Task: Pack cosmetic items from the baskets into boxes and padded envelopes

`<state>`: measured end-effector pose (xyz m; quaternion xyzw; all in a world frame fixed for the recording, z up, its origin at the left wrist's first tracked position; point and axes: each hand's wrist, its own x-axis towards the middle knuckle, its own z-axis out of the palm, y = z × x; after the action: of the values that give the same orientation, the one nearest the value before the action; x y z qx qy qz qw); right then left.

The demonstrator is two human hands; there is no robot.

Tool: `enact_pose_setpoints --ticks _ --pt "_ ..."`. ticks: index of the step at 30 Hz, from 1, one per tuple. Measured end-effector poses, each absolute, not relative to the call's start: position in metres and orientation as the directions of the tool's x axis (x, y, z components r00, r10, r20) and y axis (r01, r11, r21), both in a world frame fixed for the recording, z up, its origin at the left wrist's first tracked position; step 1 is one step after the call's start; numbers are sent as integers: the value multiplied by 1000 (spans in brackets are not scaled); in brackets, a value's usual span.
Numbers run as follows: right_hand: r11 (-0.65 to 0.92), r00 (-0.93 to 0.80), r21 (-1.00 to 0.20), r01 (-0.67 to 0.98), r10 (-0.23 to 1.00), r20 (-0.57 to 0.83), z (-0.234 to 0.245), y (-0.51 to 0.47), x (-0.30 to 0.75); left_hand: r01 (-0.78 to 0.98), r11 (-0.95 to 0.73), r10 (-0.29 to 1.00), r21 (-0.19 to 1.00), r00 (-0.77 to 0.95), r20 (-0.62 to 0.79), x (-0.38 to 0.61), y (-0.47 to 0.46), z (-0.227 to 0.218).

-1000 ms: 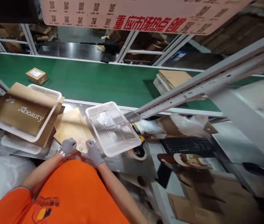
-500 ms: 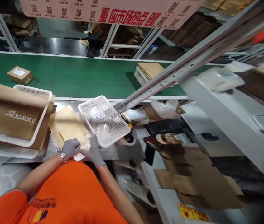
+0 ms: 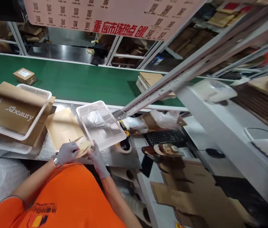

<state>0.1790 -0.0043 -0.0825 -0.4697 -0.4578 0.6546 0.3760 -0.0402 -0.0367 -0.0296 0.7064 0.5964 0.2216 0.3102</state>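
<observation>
A tan kraft envelope [image 3: 64, 125] lies on the metal worktop in front of me. My left hand [image 3: 67, 153], in a grey glove with a metal watch at the wrist, is closed on the near end of it. There a folded tan paper part [image 3: 84, 146] stands up between my hands; whether it is the envelope's flap or a separate piece I cannot tell. Gloved too, my right hand [image 3: 98, 161] pinches the right end of this part. Just beyond it sits a white perforated basket [image 3: 105, 144] with small clear packets [image 3: 96, 117] inside.
At left, a large brown carton [image 3: 17, 107] rests in another white basket [image 3: 27, 136]. A green conveyor [image 3: 86, 80] runs behind, carrying a small box [image 3: 24, 76]. Right of the basket are a yellow-black tool [image 3: 124, 134], a keyboard [image 3: 164, 137] and flattened cardboard [image 3: 195, 193]. A slanted metal post [image 3: 157, 84] crosses the right.
My hands have moved a little apart, and the tan paper part between them is now raised and folded. The white strip below my hands no longer shows. My view has shifted slightly.
</observation>
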Motion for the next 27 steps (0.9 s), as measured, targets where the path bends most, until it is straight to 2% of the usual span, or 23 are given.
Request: enact_pose_setpoints --ticks 2,4,9,11,14,18,21,27 --pt "-256 -295 -962 -91 930 -220 -74 -1 200 658 -66 986 750 156 -50 -42 -42 -26" --pt "-279 -389 -957 -80 893 -227 -67 5 216 615 -48 990 787 135 -45 -44 -49 -26" --pt "-228 -530 -971 72 816 -231 -58 12 223 592 -25 982 806 164 -89 -53 -66 -29" --pt "-160 -566 -977 137 797 -210 -54 7 220 587 -3 986 809 136 -95 -52 -71 -29" --pt "35 -570 -979 201 817 -88 -48 -2 214 546 -52 998 836 63 20 -38 -71 -28" --pt "219 -554 -951 220 830 64 -41 -8 205 522 -169 985 836 67 157 -8 -59 -27" --pt "263 -533 -935 237 840 101 -40 -10 203 544 -185 983 818 93 161 5 -54 -27" --pt "248 -493 -948 198 861 122 -49 -20 204 606 -200 979 770 145 141 0 -60 -27"
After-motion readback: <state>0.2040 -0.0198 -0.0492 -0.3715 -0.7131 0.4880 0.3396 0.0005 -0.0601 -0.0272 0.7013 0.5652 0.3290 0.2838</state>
